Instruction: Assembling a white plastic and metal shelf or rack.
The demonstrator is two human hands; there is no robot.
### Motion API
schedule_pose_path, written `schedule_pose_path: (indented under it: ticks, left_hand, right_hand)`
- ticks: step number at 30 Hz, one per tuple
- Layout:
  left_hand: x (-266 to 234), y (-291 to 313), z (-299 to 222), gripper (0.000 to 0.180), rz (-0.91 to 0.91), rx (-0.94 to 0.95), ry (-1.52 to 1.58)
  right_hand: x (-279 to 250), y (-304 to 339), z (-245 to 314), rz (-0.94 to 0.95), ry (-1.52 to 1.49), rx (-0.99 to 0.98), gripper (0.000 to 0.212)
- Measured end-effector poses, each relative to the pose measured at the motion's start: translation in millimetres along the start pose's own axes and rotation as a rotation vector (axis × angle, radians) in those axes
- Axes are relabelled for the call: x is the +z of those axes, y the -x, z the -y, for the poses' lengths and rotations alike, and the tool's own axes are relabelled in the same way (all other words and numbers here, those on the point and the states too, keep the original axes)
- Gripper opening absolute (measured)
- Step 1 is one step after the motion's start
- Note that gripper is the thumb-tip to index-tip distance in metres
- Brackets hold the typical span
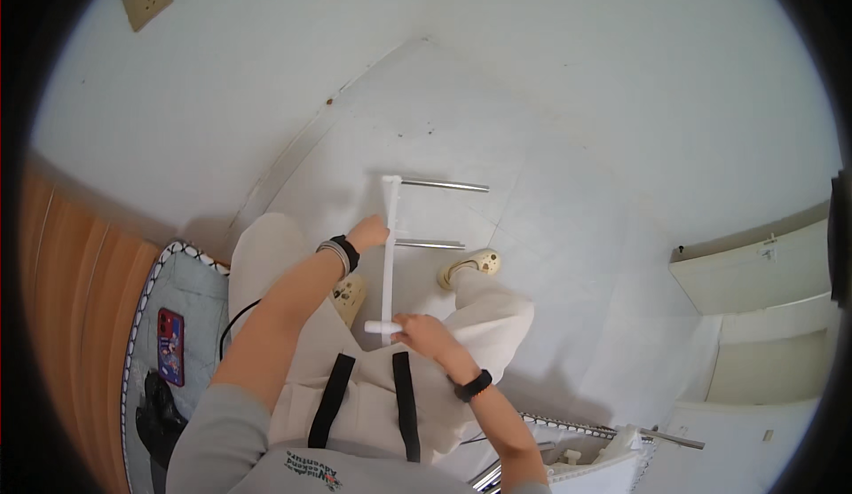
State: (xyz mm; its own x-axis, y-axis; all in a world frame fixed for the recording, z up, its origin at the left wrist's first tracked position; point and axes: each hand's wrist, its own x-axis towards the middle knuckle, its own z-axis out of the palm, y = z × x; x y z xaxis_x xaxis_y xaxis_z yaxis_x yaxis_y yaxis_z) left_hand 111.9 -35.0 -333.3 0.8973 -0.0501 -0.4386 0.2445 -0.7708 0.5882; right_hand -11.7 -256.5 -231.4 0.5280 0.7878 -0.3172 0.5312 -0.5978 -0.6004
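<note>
A long white plastic bar stands out in front of me between my legs, with two shiny metal tubes sticking out from it to the right. My left hand is closed around the bar near its middle, close to the lower tube. Toward the bar's near end, my right hand pinches a short white cylindrical piece lying across the bar. Whether this piece is joined to the bar or only touches it, I cannot tell.
At lower right, a white container holds white parts and metal tubes. On my left lie a red-cased phone and a black plastic bag on a grey mat. White cabinets line the right side; white walls meet ahead.
</note>
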Motion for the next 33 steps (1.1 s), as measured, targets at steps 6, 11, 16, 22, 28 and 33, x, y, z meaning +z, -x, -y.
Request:
schedule_pose_path:
  ticks: [6, 11, 16, 22, 28, 33]
  left_hand:
    - [33.5, -18.7, -5.5, 0.046, -0.248, 0.038, 0.159]
    - [36.2, -16.5, -15.9, 0.055, 0.035, -0.146, 0.227]
    - [35.0, -10.6, -30.7, 0.058, 0.023, -0.139, 0.170]
    - [30.3, -12.7, -40.1, 0.050, 0.155, -0.205, 0.382]
    - [26.9, -16.8, -34.5, 0.050, 0.130, -0.200, 0.779]
    - [-6.2, -12.1, -50.2, 0.044, -0.044, -0.149, 0.673]
  right_hand:
    - [-4.9, 12.9, -4.7, -0.038, -0.002, 0.030, 0.021]
    - [5.4, 11.3, -12.7, -0.043, 0.066, -0.012, 0.020]
    - [5.5, 12.8, -7.4, -0.072, 0.107, -0.056, 0.019]
    - [2.0, 23.3, -5.9, -0.021, 0.126, -0.004, 0.020]
    - [-6.8, 29.3, -1.4, -0.016, 0.078, 0.001, 0.025]
    - [-7.5, 20.8, 5.3, -0.090, 0.124, -0.007, 0.027]
